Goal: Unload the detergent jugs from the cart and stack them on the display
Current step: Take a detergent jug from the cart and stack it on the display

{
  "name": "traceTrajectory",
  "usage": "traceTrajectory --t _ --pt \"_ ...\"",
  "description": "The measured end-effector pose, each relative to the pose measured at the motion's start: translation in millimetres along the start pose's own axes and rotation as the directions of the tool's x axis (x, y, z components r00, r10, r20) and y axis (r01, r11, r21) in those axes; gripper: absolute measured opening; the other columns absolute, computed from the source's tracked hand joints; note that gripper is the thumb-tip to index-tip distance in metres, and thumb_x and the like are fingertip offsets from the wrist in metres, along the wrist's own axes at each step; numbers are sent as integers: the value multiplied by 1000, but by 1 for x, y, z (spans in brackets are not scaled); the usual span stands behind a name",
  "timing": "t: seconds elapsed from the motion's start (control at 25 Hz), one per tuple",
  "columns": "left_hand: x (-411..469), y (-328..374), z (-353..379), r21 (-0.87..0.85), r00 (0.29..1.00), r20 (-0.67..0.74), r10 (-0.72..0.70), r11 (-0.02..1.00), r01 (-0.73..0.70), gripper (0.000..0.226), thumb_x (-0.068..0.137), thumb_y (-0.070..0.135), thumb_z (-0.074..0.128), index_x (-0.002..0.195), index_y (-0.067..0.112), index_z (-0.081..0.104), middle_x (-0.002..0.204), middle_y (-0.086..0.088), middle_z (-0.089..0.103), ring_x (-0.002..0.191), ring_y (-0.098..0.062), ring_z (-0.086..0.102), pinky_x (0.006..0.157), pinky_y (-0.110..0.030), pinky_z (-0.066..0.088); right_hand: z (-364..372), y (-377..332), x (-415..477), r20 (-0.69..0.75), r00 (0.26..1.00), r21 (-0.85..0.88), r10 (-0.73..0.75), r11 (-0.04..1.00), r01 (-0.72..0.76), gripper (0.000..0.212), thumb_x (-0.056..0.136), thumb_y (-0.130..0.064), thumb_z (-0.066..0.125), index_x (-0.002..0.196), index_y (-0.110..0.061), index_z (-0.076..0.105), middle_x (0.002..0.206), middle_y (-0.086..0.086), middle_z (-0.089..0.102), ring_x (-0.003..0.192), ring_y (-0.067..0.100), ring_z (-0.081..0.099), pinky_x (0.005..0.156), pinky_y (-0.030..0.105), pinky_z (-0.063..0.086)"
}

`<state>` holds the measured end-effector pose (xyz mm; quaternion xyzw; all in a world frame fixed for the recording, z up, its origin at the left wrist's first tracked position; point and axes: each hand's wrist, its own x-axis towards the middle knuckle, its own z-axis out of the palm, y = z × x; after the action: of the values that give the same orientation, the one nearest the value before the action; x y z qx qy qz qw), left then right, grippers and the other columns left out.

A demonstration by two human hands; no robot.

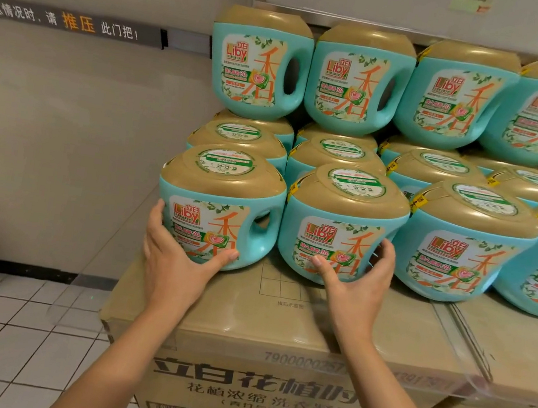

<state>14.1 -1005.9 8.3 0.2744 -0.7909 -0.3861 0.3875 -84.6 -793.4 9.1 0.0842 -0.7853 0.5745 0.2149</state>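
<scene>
Bare left hand (pixel 174 261), bare right hand (pixel 354 285), bare forearms (pixel 121 356)

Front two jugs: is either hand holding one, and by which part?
Left hand grips the front-left jug at its lower left side; right hand grips the next jug at its lower right side.

Both bare forearms (pixel 122 349) extend far. Left hand (pixel 173 259) grips the leftmost turquoise gold-capped plastic jug (pixel 220 193); right hand (pixel 356 285) grips the neighbouring jug (pixel 345 214), thumbs inward.

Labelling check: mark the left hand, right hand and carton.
left hand (pixel 172 259): head view, back of hand.
right hand (pixel 357 285): head view, back of hand.
carton (pixel 261 320): head view, bare top face.
</scene>
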Motion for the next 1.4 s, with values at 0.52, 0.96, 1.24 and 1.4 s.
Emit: traceTrajectory --t 0.52,0.96,1.24,1.4 --pt "-86 36 -24 -499 992 116 45 867 19 33 88 -1 63 93 32 64 90 18 63 74 8 57 67 -4 45 -70 -1 -74 -97 992 217 75 975 -53 24 90 -17 65 110 -28 60 94 -13 65 82 5 60 72 18 49" --pt "-273 35 17 -109 206 978 19 893 436 13 91 4 62 95 13 70 89 -3 68 68 4 62 59 -5 46 -257 36 -341 -457 567 264 685 714 -649 13 94 -6 57 87 -10 68 68 4 67 60 9 59 55 16 48" --pt "-394 81 58 -84 -64 992 109 946 314 15 89 3 64 91 17 70 82 1 68 73 -10 59 63 -12 48 -365 33 -449 -635 215 393 742 551 -736 11 94 -8 56 92 -7 66 80 14 68 66 17 60 60 23 49" --pt "-479 121 84 -109 -113 983 145 955 277 18 90 3 63 89 20 69 82 -1 68 75 -12 60 64 -14 48 -450 47 -466 -642 187 403 743 535 -742 12 93 -3 55 91 -8 66 78 11 68 62 11 60 55 14 49"
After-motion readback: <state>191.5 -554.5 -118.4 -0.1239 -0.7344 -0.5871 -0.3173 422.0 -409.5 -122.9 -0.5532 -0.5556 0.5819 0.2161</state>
